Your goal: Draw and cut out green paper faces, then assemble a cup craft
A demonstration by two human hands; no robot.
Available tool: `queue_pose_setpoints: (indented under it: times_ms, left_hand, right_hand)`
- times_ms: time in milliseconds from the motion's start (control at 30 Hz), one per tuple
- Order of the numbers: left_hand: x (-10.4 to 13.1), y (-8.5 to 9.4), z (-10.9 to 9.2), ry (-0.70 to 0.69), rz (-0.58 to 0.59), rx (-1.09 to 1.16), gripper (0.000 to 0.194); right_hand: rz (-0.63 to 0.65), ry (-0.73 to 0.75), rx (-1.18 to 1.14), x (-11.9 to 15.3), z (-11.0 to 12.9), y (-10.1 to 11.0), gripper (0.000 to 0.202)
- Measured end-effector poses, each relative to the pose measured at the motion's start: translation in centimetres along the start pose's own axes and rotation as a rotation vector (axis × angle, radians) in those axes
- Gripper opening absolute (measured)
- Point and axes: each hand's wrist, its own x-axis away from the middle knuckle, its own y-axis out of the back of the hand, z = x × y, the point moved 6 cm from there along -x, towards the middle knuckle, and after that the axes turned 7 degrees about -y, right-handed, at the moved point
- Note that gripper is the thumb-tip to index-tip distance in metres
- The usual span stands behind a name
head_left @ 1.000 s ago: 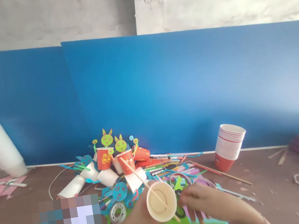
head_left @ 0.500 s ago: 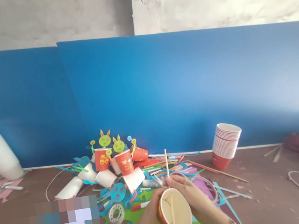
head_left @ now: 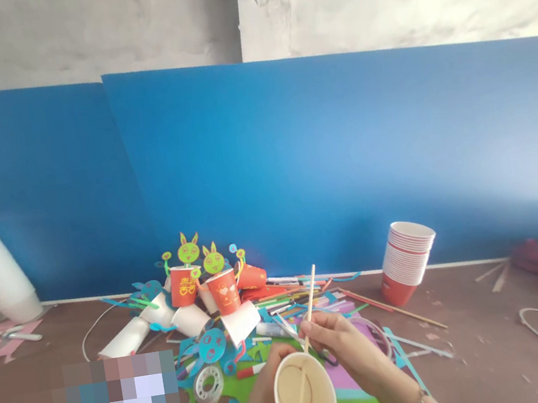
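At lower right, you have passage over the table, between your right hand and the cable. In your way stand the stack right of centre, red cups left, board behind.

Cup: paper, smooth, matt inside. Stick in it: bare wood, matt. Cup stack near table's back edge: paper, smooth. Tabletop matt. Panel along back edge: smooth, soft sheen. Wall above: rough, concrete-looking.
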Motion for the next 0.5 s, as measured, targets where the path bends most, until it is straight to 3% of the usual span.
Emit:
queue_pose_setpoints:
  times_ms: [167, 333, 500]
  left_hand:
    - [-0.3, 0.3, -1.3, -0.04, 0.035, -0.064, 0.058]
    - [-0.2, 1.2, -0.7, -0.012, -0.027, -0.01, 0.063]
    - [-0.2, 1.3, 0.1, -0.023, -0.089, -0.031, 0.066]
  right_hand:
    - [-0.01, -0.047, -0.117, 0.1, 0.2, 0.1, 0.037]
    - [0.002, -0.064, -0.276, -0.2, -0.3, -0.2, 0.039]
    - [-0.146, 0.009, -0.236, -0.3, -0.7, 0.8, 0.038]
